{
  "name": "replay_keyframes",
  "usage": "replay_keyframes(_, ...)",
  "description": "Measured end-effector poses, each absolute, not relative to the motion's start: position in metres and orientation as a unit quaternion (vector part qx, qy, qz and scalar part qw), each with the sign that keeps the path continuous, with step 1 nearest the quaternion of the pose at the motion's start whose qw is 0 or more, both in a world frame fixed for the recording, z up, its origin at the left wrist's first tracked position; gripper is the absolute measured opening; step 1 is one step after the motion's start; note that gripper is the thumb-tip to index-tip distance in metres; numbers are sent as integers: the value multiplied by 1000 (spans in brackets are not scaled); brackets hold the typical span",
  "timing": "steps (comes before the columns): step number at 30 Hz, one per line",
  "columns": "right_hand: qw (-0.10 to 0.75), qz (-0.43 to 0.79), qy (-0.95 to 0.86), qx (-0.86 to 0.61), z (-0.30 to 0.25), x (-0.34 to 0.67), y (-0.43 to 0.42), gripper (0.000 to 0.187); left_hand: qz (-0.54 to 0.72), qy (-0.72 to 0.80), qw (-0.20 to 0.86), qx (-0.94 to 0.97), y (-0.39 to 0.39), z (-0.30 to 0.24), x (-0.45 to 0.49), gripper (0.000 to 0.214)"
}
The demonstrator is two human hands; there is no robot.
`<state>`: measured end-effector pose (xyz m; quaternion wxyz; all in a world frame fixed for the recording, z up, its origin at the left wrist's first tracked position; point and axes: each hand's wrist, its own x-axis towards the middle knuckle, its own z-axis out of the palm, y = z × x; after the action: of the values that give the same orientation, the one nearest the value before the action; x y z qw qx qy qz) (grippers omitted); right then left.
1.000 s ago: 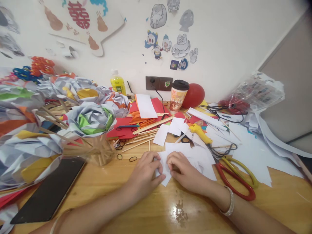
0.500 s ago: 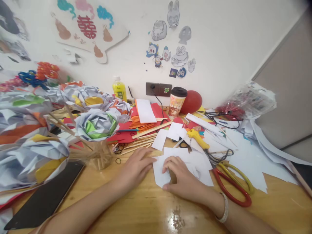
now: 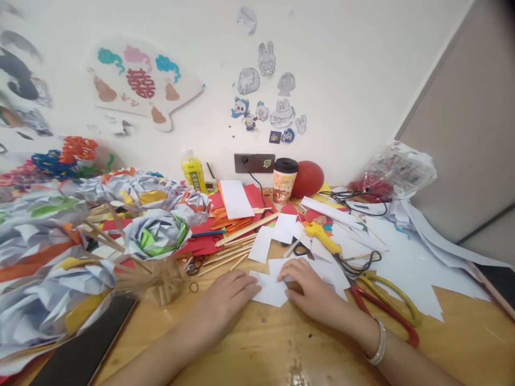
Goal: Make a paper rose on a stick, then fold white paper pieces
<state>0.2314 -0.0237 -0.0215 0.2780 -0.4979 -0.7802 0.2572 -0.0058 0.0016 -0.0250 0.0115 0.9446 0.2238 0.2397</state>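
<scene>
Pale wall (image 3: 341, 64) with cartoon cutouts (image 3: 281, 113) stuck on it rises behind a glossy wooden table (image 3: 341, 354) crowded with craft stuff. Close in front of me, a small white paper sheet (image 3: 269, 290) lies on the wood between my two hands. My left hand (image 3: 231, 295) is stretched low, fingers side by side, their tips on the sheet's left edge; its thumb is hidden, so I can't tell whether it pinches the paper. My right hand (image 3: 308, 289) is curved, fingertips and thumb parted around a gap, both at the sheet's right edge. A silver bracelet (image 3: 378, 342) circles my right wrist. Just beyond my fingers lie loose white sheets (image 3: 336, 271), a yellow glue gun (image 3: 324, 237) and, beside my right forearm, scissors (image 3: 387, 308) with one red and one yellow handle. Past my left hand are wooden sticks (image 3: 233, 249) and a black rubber band (image 3: 193, 287), near a clear container (image 3: 163, 289) with more sticks standing in it. Big folded paper flowers (image 3: 159, 236) fill the left side, partly over a dark flat slab (image 3: 84, 348). Toward the wall stand a lidded coffee cup (image 3: 284, 187), touching or nearly touching a red balloon (image 3: 309, 179), and a yellow drink bottle (image 3: 193, 171).
</scene>
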Motion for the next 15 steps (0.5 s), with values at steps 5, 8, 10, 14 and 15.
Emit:
replay_keyframes(5,250,255,-797,-487,-19,228,-25,34,257,213,28,942,11,-40,-9,28)
replay_keyframes(8,274,266,-801,-462,-17,231,-23,41,304,206,82,927,9,-34,-6,28)
replay_keyframes(10,289,270,-808,-437,-17,233,-21,44,313,188,119,923,6,-27,-3,28)
replay_keyframes(14,298,270,-826,-396,-19,231,-20,40,262,140,151,943,0,-22,2,23)
replay_keyframes(15,296,264,-831,-391,-19,229,-21,38,255,141,150,945,-1,-22,3,21)
